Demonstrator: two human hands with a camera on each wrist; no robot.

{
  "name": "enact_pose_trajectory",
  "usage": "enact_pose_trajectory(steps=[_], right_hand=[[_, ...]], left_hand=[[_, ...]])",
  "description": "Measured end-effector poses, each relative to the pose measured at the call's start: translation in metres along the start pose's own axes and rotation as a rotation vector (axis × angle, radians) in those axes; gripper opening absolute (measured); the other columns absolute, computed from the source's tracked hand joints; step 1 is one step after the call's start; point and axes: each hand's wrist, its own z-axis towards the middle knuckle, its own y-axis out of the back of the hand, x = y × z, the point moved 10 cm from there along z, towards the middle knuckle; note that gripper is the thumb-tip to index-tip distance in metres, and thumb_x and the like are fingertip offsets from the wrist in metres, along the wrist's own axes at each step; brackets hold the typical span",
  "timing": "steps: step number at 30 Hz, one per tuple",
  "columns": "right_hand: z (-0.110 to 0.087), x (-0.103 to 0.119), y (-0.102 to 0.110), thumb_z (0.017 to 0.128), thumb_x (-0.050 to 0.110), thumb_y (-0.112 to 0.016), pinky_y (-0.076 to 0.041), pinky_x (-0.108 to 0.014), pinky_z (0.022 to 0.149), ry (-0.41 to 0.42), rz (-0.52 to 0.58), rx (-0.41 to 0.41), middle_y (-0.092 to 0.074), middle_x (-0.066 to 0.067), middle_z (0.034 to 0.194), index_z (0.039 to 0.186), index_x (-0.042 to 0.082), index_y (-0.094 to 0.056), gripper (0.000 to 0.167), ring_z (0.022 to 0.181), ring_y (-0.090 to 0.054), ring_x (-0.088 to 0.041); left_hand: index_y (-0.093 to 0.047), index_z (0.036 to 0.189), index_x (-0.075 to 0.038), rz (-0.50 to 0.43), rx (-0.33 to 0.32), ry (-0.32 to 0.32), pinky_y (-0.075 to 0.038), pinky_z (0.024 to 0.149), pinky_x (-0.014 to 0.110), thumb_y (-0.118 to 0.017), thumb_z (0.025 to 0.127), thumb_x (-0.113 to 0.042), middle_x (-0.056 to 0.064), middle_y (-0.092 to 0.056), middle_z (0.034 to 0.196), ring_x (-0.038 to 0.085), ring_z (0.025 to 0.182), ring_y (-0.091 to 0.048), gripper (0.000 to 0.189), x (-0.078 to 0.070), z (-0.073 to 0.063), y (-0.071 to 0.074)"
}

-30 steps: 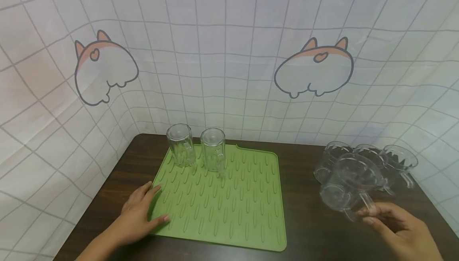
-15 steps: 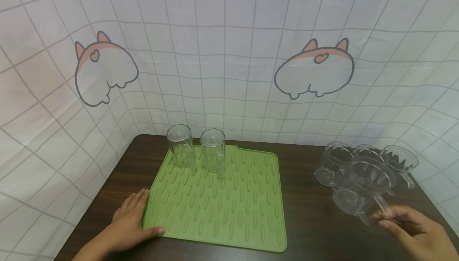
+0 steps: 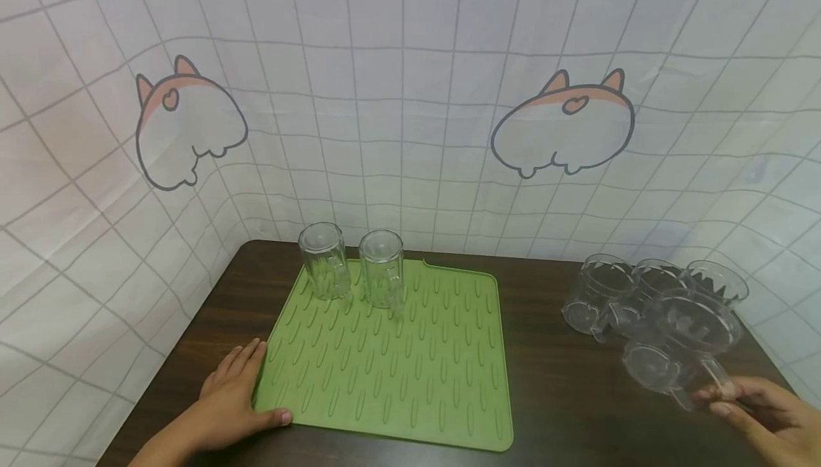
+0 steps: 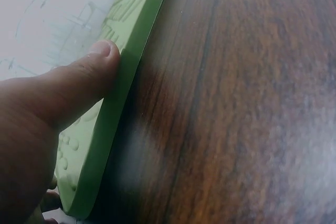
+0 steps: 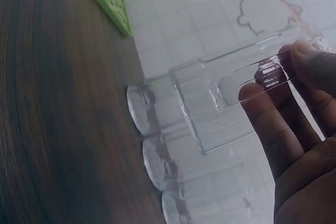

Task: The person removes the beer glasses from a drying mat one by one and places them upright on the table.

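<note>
Head view: my right hand [image 3: 766, 417] pinches mug [image 3: 673, 353] by handle [image 3: 717, 374], lifted above counter [image 3: 558, 417] near three other mugs [image 3: 603, 278]. Likely light, stiff, slick; handle seems safest hold. My left hand [image 3: 231, 396], fingers relaxed, touches mat [image 3: 398, 381].

Right hand [image 3: 763, 410] and the clear mug [image 3: 676, 346] in its fingers moved just past three o'clock, the leftmost standing mug [image 3: 599, 289] came uncovered behind, left hand [image 3: 231, 399] shifted toward eight o'clock, fingertips drawn off the green mat [image 3: 398, 367] to its edge.
</note>
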Motion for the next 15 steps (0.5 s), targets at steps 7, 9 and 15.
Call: enact_pose_trajectory(steps=[7,9,15], right_hand=[[-0.013,-0.007,0.019,0.093,-0.031,-0.044,-0.05,-0.022,0.097,-0.06,0.017,-0.045,-0.071,-0.018,0.116,0.111,-0.027,-0.05,0.019,0.107,-0.071,-0.019],[-0.018,-0.01,0.027,0.09,-0.035,-0.04,-0.051,-0.02,0.094,-0.12,-0.053,-0.097,-0.072,-0.013,0.113,0.112,-0.024,-0.052,0.028,0.104,-0.072,-0.016],[-0.03,-0.014,0.042,0.09,-0.033,-0.044,-0.052,-0.02,0.093,-0.171,-0.078,-0.146,-0.074,-0.01,0.112,0.112,-0.023,-0.054,0.026,0.104,-0.072,-0.015]], left_hand=[[-0.022,0.157,0.01,0.0,-0.006,-0.001,-0.025,0.098,0.083,-0.068,0.073,-0.084,0.034,-0.022,0.161,0.06,0.142,-0.02,0.135,0.0,0.0,0.0],[-0.022,0.157,0.01,-0.004,-0.004,0.0,-0.024,0.098,0.083,-0.068,0.073,-0.084,0.034,-0.022,0.161,0.06,0.142,-0.02,0.135,0.0,0.001,0.0],[-0.021,0.158,0.01,-0.015,0.012,0.002,-0.024,0.097,0.084,-0.069,0.073,-0.083,0.033,-0.021,0.161,0.06,0.143,-0.019,0.134,0.0,0.001,-0.001]])
